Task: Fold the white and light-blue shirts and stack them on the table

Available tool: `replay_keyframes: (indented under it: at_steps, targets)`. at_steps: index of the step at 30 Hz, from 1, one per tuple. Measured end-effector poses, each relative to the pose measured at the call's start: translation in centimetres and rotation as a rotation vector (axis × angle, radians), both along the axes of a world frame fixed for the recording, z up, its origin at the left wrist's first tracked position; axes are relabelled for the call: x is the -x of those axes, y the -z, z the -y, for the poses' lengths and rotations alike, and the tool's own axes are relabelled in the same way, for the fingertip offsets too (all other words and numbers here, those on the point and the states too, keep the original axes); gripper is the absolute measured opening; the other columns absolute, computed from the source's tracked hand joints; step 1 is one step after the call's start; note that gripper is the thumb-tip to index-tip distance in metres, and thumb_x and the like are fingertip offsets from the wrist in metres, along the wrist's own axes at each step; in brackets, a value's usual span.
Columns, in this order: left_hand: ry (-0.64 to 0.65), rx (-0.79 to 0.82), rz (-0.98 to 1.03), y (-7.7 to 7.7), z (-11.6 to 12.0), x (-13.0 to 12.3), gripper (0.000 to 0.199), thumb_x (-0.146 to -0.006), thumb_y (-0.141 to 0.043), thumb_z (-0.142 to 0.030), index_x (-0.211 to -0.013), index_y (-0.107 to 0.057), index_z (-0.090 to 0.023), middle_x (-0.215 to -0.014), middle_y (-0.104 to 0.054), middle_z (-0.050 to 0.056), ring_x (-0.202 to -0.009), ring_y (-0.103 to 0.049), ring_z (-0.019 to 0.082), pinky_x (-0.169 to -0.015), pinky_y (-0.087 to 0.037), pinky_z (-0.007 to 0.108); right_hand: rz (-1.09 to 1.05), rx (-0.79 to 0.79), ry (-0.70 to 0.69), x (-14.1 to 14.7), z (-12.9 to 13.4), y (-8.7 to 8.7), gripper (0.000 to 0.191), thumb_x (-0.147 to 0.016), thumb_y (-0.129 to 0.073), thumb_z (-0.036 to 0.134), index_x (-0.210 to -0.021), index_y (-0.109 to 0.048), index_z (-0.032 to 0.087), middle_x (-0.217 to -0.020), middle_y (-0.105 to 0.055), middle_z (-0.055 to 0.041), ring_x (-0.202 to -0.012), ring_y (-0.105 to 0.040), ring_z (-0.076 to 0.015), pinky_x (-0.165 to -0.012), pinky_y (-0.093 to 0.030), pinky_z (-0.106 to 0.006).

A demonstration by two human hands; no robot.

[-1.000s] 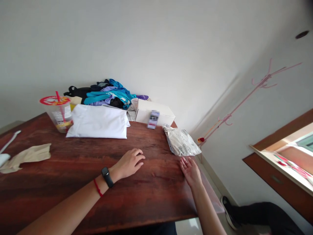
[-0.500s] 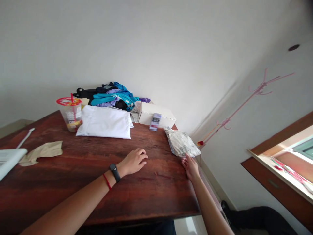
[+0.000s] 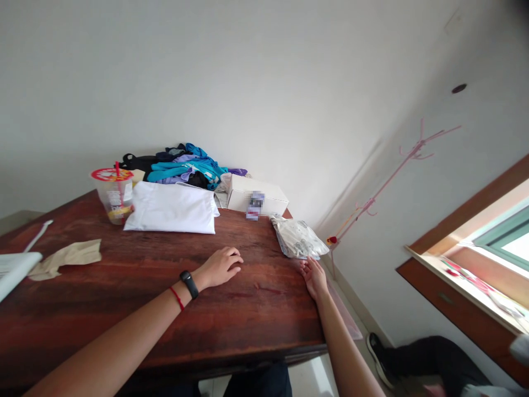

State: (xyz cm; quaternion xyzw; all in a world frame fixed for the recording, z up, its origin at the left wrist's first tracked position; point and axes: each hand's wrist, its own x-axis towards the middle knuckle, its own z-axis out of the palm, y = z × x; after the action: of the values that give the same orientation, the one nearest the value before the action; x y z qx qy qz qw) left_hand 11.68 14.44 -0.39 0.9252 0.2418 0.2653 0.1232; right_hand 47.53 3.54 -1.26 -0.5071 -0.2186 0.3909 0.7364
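My left hand (image 3: 220, 266) rests on the dark wooden table (image 3: 248, 320), palm down, its fingers loosely bent and apart, holding nothing. A black wristband (image 3: 189, 284) and a red cord bracelet are on that wrist. At the table's right edge, my right hand (image 3: 314, 277) is turned partly palm up with loosely curled fingers. Its fingertips are at the near edge of a crumpled, patterned whitish plastic bag (image 3: 300, 238); whether they touch it I cannot tell. A white box (image 3: 259, 193) with a blurred label stands just behind the bag.
Left of the box lie a folded white cloth or pouch (image 3: 171, 208), a heap of clothes (image 3: 185, 165) and a plastic cup (image 3: 113, 196) with a straw. A brown napkin (image 3: 68, 258) is further left. A pink coat stand (image 3: 386, 184) and another person's leg (image 3: 433, 358) are on the right.
The view has shifted slightly, so most things appear further left. More of the other person's leg and shoe shows at lower right. Both hands stay in nearly the same places.
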Motion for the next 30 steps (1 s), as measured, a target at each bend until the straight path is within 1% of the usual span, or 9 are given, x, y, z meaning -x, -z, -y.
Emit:
replay_keyframes:
  at_steps: [4, 11, 16, 23, 30]
  targets:
    - [0.000, 0.007, -0.007, -0.1, -0.1, 0.1, 0.021, -0.096, -0.063, -0.026, -0.112, -0.076, -0.022, -0.118, -0.068, 0.009, -0.109, -0.065, 0.026, -0.101, -0.051, 0.042, -0.050, -0.040, -0.037, -0.3, 0.0, 0.0, 0.029, -0.072, -0.084, 0.027, -0.087, -0.060, 0.022, -0.070, -0.070, 0.0036, -0.059, -0.065, -0.0122, -0.056, -0.058, -0.020]
    - [0.012, 0.023, -0.030, -0.6, -0.2, 0.0, 0.021, -0.097, -0.061, -0.025, -0.112, -0.075, -0.023, -0.119, -0.068, 0.009, -0.112, -0.064, 0.025, -0.103, -0.050, 0.042, -0.100, -0.070, -0.086, -0.8, -0.1, 0.1, 0.030, -0.072, -0.086, 0.027, -0.085, -0.059, 0.021, -0.070, -0.070, 0.0018, -0.060, -0.066, -0.0117, -0.058, -0.059, -0.020]
    - [0.025, 0.026, -0.028, -0.6, -0.5, -0.3, 0.021, -0.097, -0.060, -0.024, -0.112, -0.074, -0.022, -0.120, -0.068, 0.009, -0.114, -0.063, 0.026, -0.105, -0.050, 0.043, -0.143, -0.081, -0.078, -1.0, -0.3, 0.3, 0.029, -0.074, -0.086, 0.024, -0.086, -0.059, 0.022, -0.070, -0.070, 0.0010, -0.058, -0.067, -0.0131, -0.055, -0.059, -0.021]
    - [0.019, 0.030, -0.069, -0.6, -0.7, -0.5, 0.023, -0.099, -0.058, -0.026, -0.116, -0.071, -0.023, -0.126, -0.065, 0.009, -0.118, -0.063, 0.026, -0.109, -0.049, 0.046, -0.201, -0.090, -0.084, -1.4, -0.5, 0.4, 0.022, -0.081, -0.080, 0.021, -0.087, -0.059, 0.021, -0.071, -0.070, -0.0017, -0.059, -0.069, -0.0153, -0.054, -0.059, -0.023]
    - [0.033, 0.035, -0.086, -0.8, -0.6, -0.5, 0.024, -0.099, -0.057, -0.026, -0.118, -0.071, -0.021, -0.127, -0.064, 0.010, -0.119, -0.062, 0.026, -0.110, -0.049, 0.047, -0.187, -0.085, -0.081, -1.4, -0.6, 0.5, 0.017, -0.085, -0.075, 0.018, -0.086, -0.058, 0.020, -0.069, -0.070, -0.0018, -0.056, -0.067, -0.0149, -0.052, -0.058, -0.023]
